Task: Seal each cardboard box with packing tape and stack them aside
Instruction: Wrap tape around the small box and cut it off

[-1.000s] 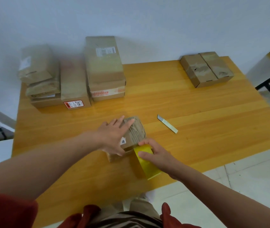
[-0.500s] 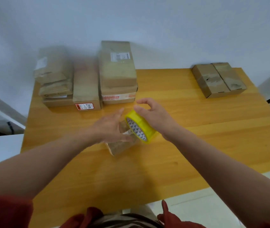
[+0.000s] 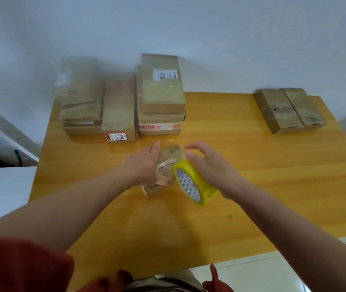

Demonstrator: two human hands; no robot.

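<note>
Head view: one wooden worktop (image 3: 252,186), one yellow tape roll (image 3: 203,184), and several cardboard boxes.

We count one small box (image 3: 170,159) near the middle of the worktop, somewhat toward its far edge. The left hand (image 3: 144,167) holds it, fingers lying along its left side and thumb wrapped round its near end.

The right hand (image 3: 208,167) grips the tape roll from above with its fingers curled over. The roll is tilted and sits just beside the small box on its right.

- **Far-left corner:** a blurred stack (image 3: 79,102) that we cannot count reliably. One long box with a red label (image 3: 118,110) touches it.
- **Beside these:** a stack of two, a white-labelled box (image 3: 161,89) on a box with red-printed tape (image 3: 160,123).
- **Far-right corner:** two boxes side by side (image 3: 273,108), touching.
</note>
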